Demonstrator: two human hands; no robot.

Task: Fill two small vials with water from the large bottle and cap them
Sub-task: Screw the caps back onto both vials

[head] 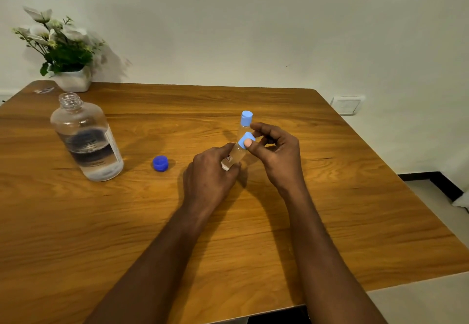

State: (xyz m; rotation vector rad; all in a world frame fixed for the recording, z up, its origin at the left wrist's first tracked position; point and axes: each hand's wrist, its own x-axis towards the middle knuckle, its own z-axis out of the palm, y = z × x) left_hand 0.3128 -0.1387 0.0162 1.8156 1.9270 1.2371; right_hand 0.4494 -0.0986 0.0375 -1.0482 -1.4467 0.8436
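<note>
My left hand [212,173] grips the lower body of a small clear vial [234,154] that tilts up to the right over the table. My right hand [275,151] pinches the light blue cap [245,140] on top of that vial with thumb and fingers. Just behind it stands a second small vial [245,126] upright with a light blue cap [246,117] on it. The large clear bottle [87,140] stands uncapped at the left, partly filled with water. Its dark blue cap [160,163] lies on the table between the bottle and my left hand.
The wooden table [253,222] meets the white wall at the back. A white pot of flowers [68,54] sits at the back left corner, with a small flat packet [44,90] beside it. The table's right edge drops off to the floor.
</note>
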